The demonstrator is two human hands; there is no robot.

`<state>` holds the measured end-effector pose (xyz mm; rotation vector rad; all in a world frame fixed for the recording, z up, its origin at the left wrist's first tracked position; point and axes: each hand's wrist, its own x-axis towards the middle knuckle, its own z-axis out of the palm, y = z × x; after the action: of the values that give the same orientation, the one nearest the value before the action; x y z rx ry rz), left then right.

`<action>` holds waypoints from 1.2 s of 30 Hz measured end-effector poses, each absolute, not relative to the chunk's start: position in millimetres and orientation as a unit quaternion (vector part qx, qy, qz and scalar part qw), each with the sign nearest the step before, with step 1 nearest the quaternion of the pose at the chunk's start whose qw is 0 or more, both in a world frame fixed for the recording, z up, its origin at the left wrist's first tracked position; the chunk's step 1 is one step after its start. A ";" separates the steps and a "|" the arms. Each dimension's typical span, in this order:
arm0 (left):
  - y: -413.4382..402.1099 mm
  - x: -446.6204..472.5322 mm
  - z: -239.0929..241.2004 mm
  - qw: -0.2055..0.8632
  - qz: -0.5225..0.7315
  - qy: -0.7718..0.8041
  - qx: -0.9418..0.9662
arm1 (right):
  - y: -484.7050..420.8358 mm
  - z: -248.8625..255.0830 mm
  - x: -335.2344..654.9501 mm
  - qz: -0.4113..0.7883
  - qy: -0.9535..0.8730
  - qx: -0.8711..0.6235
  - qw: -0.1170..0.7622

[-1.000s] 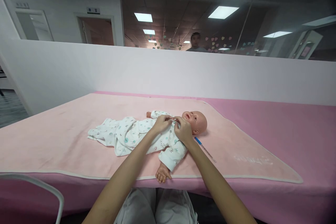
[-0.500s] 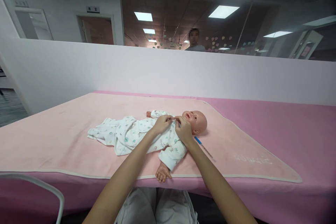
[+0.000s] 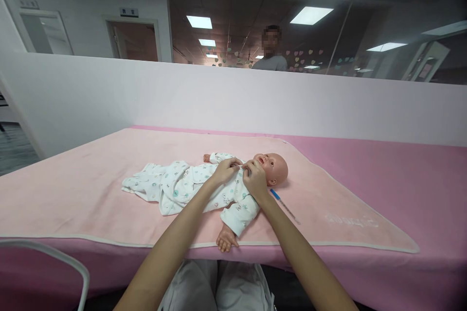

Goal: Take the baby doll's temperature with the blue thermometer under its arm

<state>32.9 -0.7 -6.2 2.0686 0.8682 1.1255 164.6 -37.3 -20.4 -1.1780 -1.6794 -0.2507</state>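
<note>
A baby doll [image 3: 279, 167] lies on its back, its head to the right. It wears a white baby outfit [image 3: 204, 175] with small green and grey prints. At the neckline my left hand [image 3: 226, 171] is closed, fingertips pinching the cloth. My right hand [image 3: 255, 179] pinches the same neckline from the other side, close under the doll's chin. A thin white bit of the neckline shows between the fingertips; whether it is edge or tie I cannot make out. Below the doll's head lies a slim clear stick with a blue end [image 3: 275, 194], perhaps a pen or thermometer.
A pale pink blanket [image 3: 91, 194] with a white edge lies under the doll on a darker pink cover [image 3: 401, 180]. A white partition [image 3: 219, 97] stands behind. Beyond the glass is a person [image 3: 272, 60]. A white curved rail [image 3: 69, 257] is at lower left.
My hands stay at the neckline with only slight finger movement. The person behind the glass stands a little higher in view.
</note>
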 end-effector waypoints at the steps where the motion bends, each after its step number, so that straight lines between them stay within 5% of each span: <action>1: -0.4 32.8 -6.4 0.321 0.430 0.324 0.779 | -37.0 -21.0 164.8 -0.104 -0.698 -0.491 0.511; 21: 2.7 14.5 -4.3 0.438 0.500 0.348 0.661 | -42.3 -16.8 164.2 -0.129 -0.715 -0.489 0.483; 30: -12.5 -14.3 6.5 0.395 0.402 0.363 0.742 | -41.4 -9.3 142.3 -0.164 -0.796 -0.433 0.389; 36: -12.2 -14.4 4.7 0.418 0.382 0.345 0.748 | -39.5 -7.7 140.5 -0.148 -0.754 -0.479 0.425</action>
<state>-14.4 -12.2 4.7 1.8772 0.8663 0.9573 140.5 -39.5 -7.7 -1.1967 -1.8845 -0.3693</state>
